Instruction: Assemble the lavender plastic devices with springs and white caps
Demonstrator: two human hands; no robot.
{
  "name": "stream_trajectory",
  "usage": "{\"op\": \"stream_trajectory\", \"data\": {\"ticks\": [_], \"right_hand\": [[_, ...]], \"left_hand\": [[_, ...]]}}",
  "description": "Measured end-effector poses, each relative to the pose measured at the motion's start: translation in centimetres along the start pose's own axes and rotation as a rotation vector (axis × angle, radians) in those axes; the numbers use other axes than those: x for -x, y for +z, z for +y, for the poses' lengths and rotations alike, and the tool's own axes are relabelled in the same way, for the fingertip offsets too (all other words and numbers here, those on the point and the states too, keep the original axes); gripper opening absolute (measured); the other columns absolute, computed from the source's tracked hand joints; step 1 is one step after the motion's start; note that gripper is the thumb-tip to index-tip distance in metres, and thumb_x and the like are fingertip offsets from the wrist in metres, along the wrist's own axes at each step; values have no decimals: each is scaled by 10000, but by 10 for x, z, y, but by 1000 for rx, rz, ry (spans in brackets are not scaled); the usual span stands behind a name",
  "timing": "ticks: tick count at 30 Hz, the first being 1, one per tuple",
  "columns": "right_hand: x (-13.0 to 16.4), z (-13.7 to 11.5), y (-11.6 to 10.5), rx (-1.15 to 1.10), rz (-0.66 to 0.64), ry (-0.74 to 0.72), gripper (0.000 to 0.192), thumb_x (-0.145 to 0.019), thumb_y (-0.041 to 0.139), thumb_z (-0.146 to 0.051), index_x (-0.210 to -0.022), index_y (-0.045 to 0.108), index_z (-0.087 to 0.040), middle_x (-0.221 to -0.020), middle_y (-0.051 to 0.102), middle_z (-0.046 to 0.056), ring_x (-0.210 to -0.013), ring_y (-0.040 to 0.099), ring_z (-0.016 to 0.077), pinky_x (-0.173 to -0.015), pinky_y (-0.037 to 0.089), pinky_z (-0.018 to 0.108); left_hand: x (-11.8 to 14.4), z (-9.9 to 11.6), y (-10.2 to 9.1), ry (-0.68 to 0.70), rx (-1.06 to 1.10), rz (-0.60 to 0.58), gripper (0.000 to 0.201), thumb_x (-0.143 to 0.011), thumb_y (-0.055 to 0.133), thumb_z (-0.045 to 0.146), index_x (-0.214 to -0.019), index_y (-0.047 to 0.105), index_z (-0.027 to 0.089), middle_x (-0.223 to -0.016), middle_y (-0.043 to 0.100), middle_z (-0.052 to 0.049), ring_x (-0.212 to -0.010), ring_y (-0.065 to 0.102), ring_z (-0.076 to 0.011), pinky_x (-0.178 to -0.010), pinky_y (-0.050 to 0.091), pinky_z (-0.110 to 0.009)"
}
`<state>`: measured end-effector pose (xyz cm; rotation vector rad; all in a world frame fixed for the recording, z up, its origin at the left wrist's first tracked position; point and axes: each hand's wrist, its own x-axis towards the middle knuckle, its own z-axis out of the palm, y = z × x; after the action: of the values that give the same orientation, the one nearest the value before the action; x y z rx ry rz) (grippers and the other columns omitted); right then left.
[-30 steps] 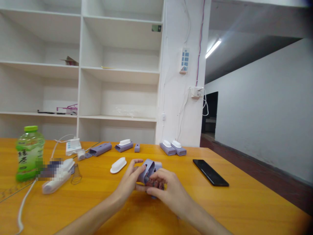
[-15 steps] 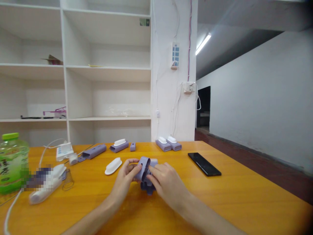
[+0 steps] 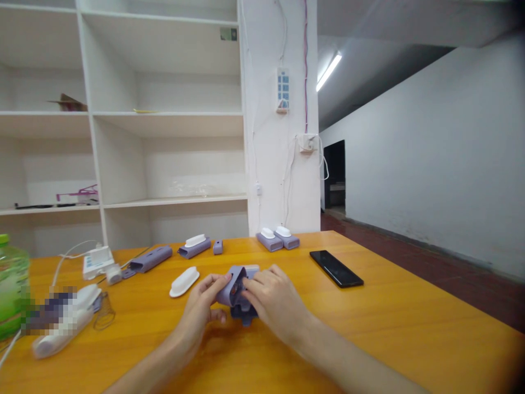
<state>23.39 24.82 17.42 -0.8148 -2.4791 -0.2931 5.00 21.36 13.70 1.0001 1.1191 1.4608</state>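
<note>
Both my hands hold one lavender plastic housing (image 3: 233, 284) just above the orange table (image 3: 410, 328), near its middle. My left hand (image 3: 200, 306) grips its left side with thumb and fingers. My right hand (image 3: 273, 298) covers its right side, fingertips pressed at the open end. A darker purple part sticks out below the housing. A loose white cap (image 3: 184, 281) lies on the table just left of my left hand.
Along the table's far edge lie several lavender housings, some with white caps (image 3: 278, 239) (image 3: 194, 246) (image 3: 151, 258). A black phone (image 3: 336, 268) lies to the right. A white power strip (image 3: 97, 261), a metal spring (image 3: 104, 314) and a green bottle (image 3: 11, 290) sit at left. White shelves stand behind.
The view has swung to the right, so everything on the table has slid left in the picture. My hands stay on the lavender housing; my right fingers have shifted toward its open end.
</note>
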Motion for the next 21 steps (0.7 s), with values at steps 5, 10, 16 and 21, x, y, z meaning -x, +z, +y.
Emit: {"op": "stream_trajectory", "data": {"ticks": [5, 10, 16, 21], "right_hand": [[0, 0, 0, 6, 2, -3, 127, -993, 551, -240, -896, 626, -206, -846, 693, 15, -784, 604, 180, -760, 320, 332], [1, -1, 2, 0, -4, -25, 114, -984, 565, -242, -892, 622, -205, -845, 696, 10, -785, 603, 181, -784, 329, 331], [3, -1, 4, -10, -18, -77, 185, -996, 523, -211, -847, 631, -197, -835, 697, 11, -753, 583, 162, -753, 320, 326], [4, -1, 7, -75, -5, -65, 183, -986, 538, -191, -831, 633, -199, -822, 699, -6, -758, 585, 145, -756, 323, 315]], "left_hand": [[-1, -1, 1, -13, 13, 1, 357, -792, 740, 510, -804, 612, 177, -787, 509, 5, -712, 533, -147, -402, 429, -163], [-1, -1, 2, 3, 1, 23, 404, -761, 777, 499, -724, 540, 175, -734, 449, 23, -664, 499, -125, -394, 430, -154], [-1, -2, 1, 36, -63, -12, 504, -722, 802, 512, -640, 420, 193, -643, 389, 53, -543, 437, -96, -359, 437, -172], [-1, -3, 2, 47, -80, -51, 510, -732, 796, 516, -635, 412, 194, -627, 397, 56, -527, 443, -97, -352, 451, -191]]}}
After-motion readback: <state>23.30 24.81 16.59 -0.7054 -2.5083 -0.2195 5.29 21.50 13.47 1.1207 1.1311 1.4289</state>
